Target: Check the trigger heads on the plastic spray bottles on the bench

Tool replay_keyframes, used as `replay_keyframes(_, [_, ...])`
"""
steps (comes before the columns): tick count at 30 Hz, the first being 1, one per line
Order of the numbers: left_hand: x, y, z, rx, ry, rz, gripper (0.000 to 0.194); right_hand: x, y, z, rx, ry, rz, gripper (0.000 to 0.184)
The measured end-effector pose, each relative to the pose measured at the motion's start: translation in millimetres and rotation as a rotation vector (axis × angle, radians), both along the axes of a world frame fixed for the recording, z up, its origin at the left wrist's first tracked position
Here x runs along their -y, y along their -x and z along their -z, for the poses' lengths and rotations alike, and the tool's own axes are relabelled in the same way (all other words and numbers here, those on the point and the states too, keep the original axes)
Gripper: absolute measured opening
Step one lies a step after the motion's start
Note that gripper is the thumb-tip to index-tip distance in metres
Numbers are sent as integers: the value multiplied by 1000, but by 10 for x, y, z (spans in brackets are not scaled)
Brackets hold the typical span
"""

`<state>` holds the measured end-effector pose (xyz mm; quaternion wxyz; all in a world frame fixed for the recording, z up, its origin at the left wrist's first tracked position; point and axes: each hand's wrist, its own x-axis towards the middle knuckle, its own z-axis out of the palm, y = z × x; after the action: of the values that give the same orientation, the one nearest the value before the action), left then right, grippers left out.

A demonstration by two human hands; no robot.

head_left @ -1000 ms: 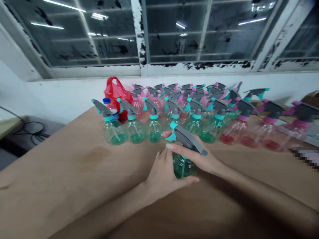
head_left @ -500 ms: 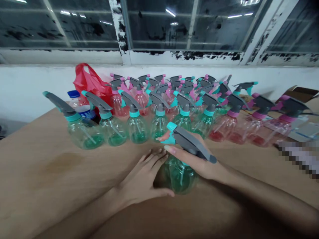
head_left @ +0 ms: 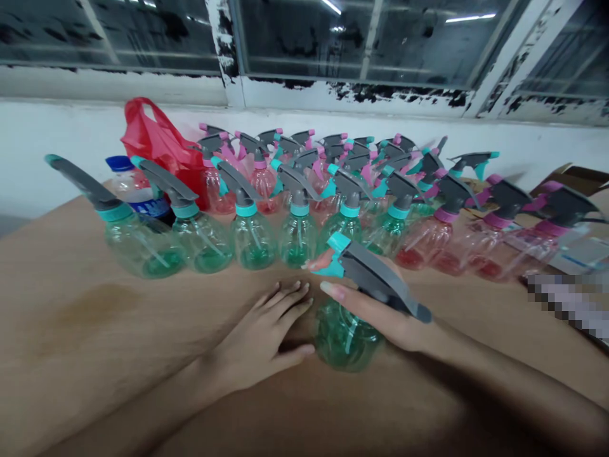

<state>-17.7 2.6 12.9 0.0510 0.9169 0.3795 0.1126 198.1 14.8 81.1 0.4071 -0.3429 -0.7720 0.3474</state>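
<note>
At lower center, the right hand [head_left: 398, 331] grasps a spray bottle [head_left: 345, 349]. The left hand [head_left: 259, 343], fingers released, lies beside it.

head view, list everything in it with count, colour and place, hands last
Window panes: several, dark, along the top
Wall: one, white, below the panes
Table: one, brown, lower view
Bag: one, red, back left
Blue-capped bottle: one, clear, blue label, left
Front-row green spray bottles: six, left to centre
Front-row pink spray bottles: three, right
Rear spray bottles: overlapping, uncountable, pink and green, near the wall
Cardboard box: one, brown, right edge
Pixelated item: one, unclear, right
Held spray bottle: one, green, front centre
Left hand: one, bare, open beside the held spray bottle
Right hand: one, bare, below its grey trigger head
</note>
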Motion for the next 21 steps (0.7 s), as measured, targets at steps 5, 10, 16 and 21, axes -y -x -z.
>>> replay_keyframes(5, [-1,-4,-30,17,7,-3,58,-4,0,-20,-13,57,-4,20])
replay_keyframes(10, [3,-9,-36,11,7,0,59,-37,-15,-4,-31,44,-53,25])
replay_keyframes(16, [11,0,-32,64,13,-6,59,-45,-3,-25,-76,-14,-81,24])
replay_keyframes(21, [14,-5,-35,23,-1,-4,60,-10,-11,-45,-50,-70,-27,12])
